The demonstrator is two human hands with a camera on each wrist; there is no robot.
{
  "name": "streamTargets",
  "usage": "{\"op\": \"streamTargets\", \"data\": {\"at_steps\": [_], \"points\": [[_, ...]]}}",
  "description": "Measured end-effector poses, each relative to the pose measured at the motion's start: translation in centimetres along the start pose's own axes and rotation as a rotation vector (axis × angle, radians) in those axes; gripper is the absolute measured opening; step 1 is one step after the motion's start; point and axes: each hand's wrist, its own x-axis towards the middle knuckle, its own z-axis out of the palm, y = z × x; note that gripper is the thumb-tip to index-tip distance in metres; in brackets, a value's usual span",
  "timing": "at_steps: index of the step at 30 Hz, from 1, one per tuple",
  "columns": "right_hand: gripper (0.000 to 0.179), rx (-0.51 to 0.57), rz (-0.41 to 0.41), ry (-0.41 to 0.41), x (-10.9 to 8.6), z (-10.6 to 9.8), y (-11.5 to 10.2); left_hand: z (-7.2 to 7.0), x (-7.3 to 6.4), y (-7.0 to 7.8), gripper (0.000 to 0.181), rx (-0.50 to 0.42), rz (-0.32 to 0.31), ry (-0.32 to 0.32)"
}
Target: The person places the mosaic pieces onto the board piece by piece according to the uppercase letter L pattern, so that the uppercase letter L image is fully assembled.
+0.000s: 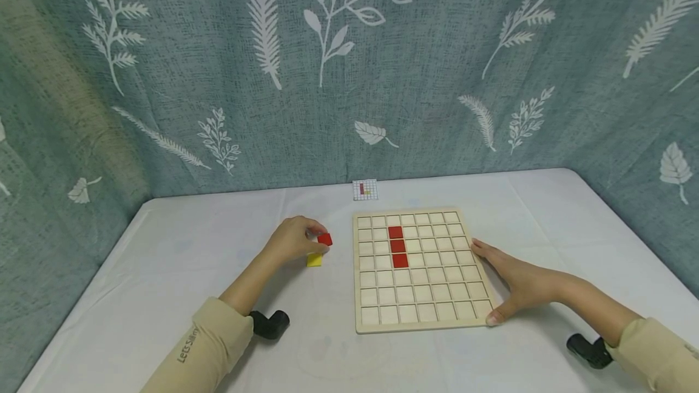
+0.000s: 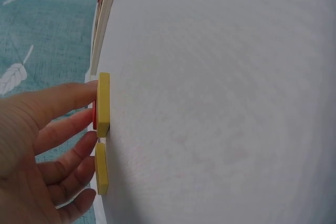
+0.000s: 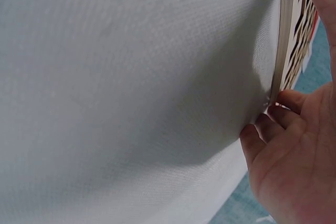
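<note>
My left hand [image 1: 295, 240] is over the table left of the wooden grid board [image 1: 426, 327], its thumb and index finger pinching a red square tile [image 1: 325, 239]. Just beside that hand lies a yellow tile [image 1: 314, 259]. In the left wrist view, a yellow tile [image 2: 104, 106] stands in front of the red one and covers most of it, and a second yellow tile [image 2: 101, 169] is close to the other fingers. Spread along the board's right edge, my right hand [image 1: 524, 282] touches it with fingers extended and the thumb at the near corner.
Three red tiles [image 1: 398, 246] sit in a column in the board's upper left area. Behind the board lies a small printed grid card [image 1: 364, 190]. The white-covered table [image 1: 218, 223] ends at a patterned green curtain [image 1: 306, 138].
</note>
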Motion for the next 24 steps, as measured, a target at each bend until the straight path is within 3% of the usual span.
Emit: {"op": "streamTargets", "data": {"at_steps": [16,24], "points": [[0.13,-0.022,-0.004,0.014,0.08,0.18,0.1,0.24,0.01,-0.04,0.026,0.019,0.005,0.019],[0.13,-0.026,-0.002,0.005,0.1,0.12,0.13,0.25,0.0,-0.17,0.027,0.03,0.036,0.04]]}}
